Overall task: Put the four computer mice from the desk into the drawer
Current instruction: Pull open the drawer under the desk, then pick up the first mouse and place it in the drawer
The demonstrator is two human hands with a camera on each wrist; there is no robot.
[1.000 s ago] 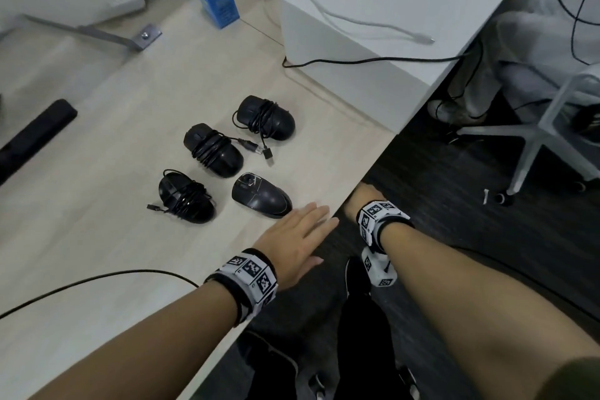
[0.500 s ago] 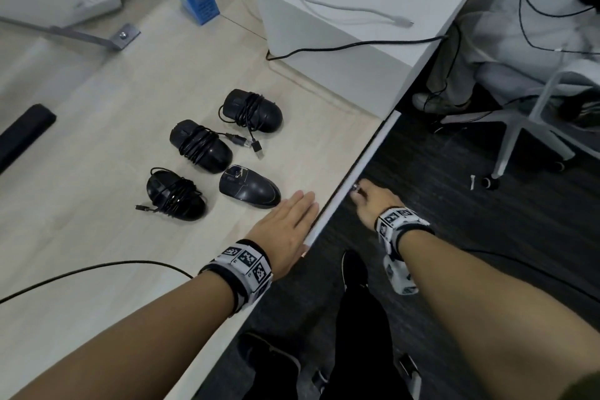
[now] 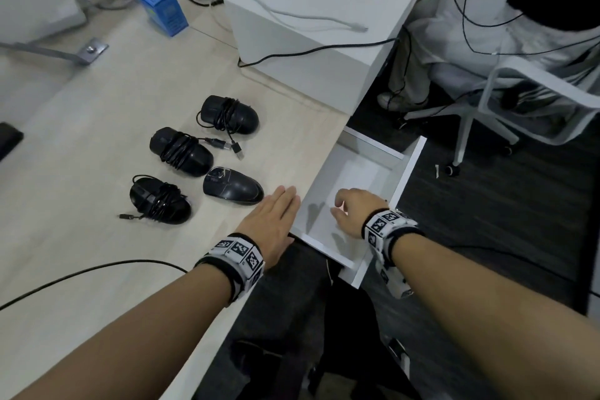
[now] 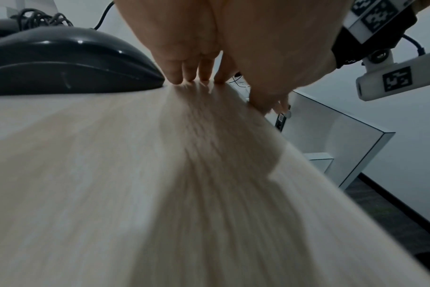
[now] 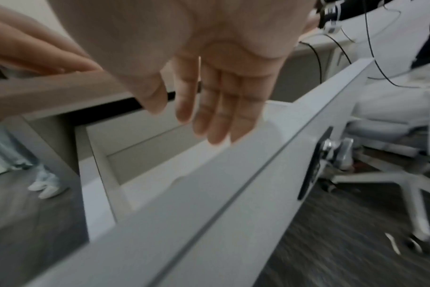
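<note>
Four black mice [image 3: 207, 162] sit grouped on the tabletop [image 3: 81, 237] near a white box [image 3: 318, 29] — three are cord-wrapped. The left hand [image 3: 271, 224] lies flat at the edge, fingers together, beside the nearest mouse [image 4: 69, 60]. The right hand [image 3: 354, 213] hovers over the open drawer [image 3: 406, 178] — fingers relaxed, apparently holding nothing. Only the right wrist view shows its lock [image 5: 334, 153].

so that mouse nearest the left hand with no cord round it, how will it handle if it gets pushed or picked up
The uncorded mouse will probably slide rather than roll, since it sits flat on the smooth desk. Its glossy domed shell may be a bit slippery in the grip. With no cord wrapped round it, nothing should dangle or snag.
</note>
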